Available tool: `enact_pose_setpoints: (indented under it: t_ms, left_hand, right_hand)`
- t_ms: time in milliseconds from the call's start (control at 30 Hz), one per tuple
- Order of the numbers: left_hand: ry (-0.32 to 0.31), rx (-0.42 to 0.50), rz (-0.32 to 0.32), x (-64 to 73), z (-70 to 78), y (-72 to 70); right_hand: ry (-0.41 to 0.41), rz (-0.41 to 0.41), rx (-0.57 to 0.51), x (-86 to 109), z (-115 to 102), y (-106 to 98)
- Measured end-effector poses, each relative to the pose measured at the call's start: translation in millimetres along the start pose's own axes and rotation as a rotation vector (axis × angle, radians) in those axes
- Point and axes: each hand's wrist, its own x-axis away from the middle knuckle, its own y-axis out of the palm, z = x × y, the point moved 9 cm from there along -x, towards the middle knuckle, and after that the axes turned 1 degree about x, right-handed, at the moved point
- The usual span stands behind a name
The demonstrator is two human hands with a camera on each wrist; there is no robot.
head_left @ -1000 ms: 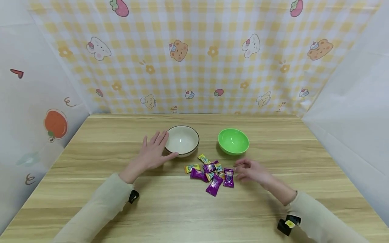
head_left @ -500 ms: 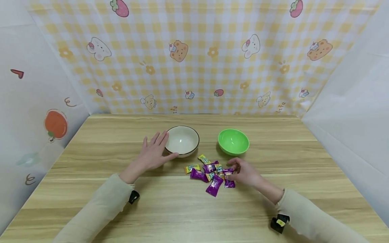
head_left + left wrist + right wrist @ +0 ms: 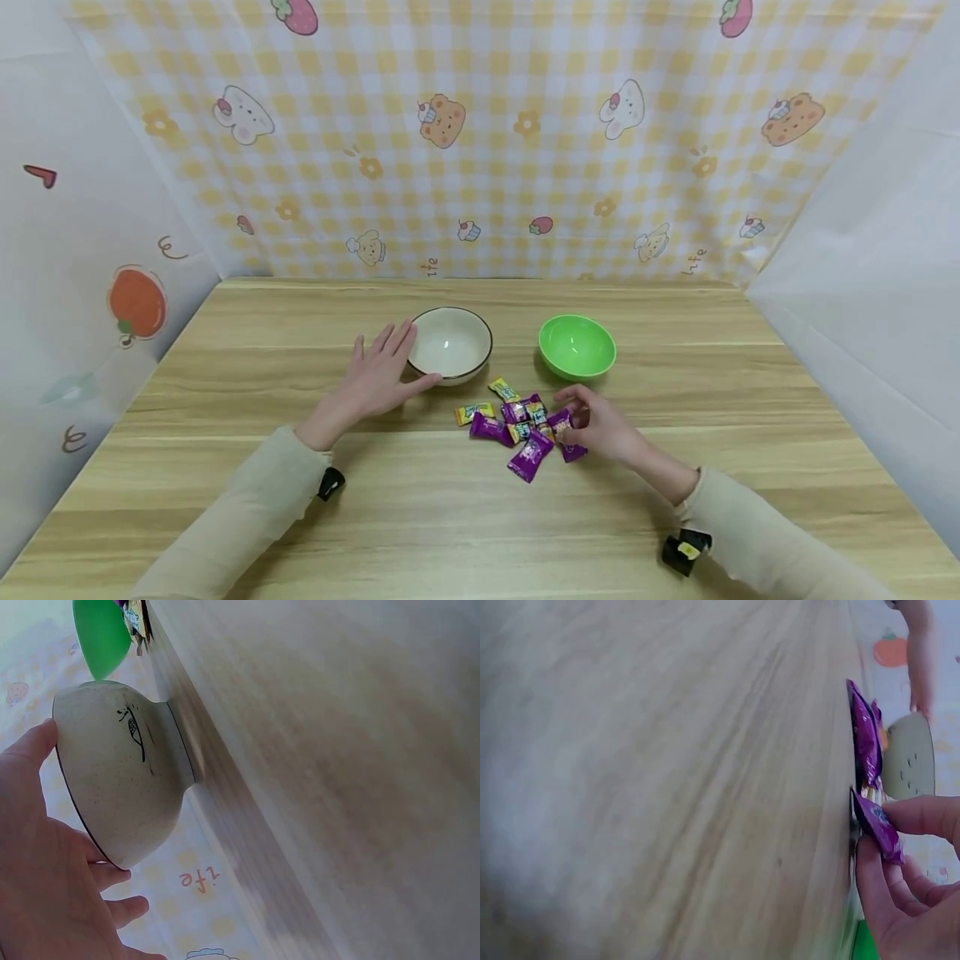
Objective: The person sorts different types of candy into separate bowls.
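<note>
My left hand (image 3: 375, 379) lies spread against the near left rim of a cream bowl (image 3: 452, 343) with a dark edge; its thumb and fingers are extended. In the left wrist view the bowl (image 3: 124, 769) stands on the table, thumb and fingertips at its rim. My right hand (image 3: 603, 427) pinches a purple-wrapped candy (image 3: 877, 825) between thumb and fingers, low at the table, with one end of the wrapper tilted. Beside it lies a small pile of purple candies (image 3: 530, 456) and yellow candies (image 3: 475, 413), some overlapping.
A bright green bowl (image 3: 577, 347) stands just behind my right hand, to the right of the cream bowl. The wooden table (image 3: 420, 525) ends at a yellow checked cloth (image 3: 495, 167) at the back. White sheets hang on both sides.
My right hand has moved left onto the rightmost purple candy and now pinches it; that candy has turned and tilted. The left hand stays at the cream bowl.
</note>
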Motion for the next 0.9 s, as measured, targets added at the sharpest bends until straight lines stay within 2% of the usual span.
enact_pose_setpoints:
  t_ms: [167,433,700,900]
  left_hand:
    - [-0.003,0.018,-0.011,-0.8,-0.1,1.0]
    - [-0.002,0.035,-0.012,-0.5,1.7,-3.1]
    - [-0.001,0.022,-0.010,0.0,1.0,-1.8]
    - [-0.002,0.041,-0.008,0.3,-0.4,-0.7]
  right_hand:
    - [0.077,-0.011,-0.188,1.9,6.7,-9.0]
    - [0.102,-0.019,-0.408,2.6,-0.8,-27.8]
    - [0.089,-0.009,-0.452,-8.1,-17.0,-37.5]
    - [0.084,-0.007,-0.448,-21.4,-31.2,-33.8]
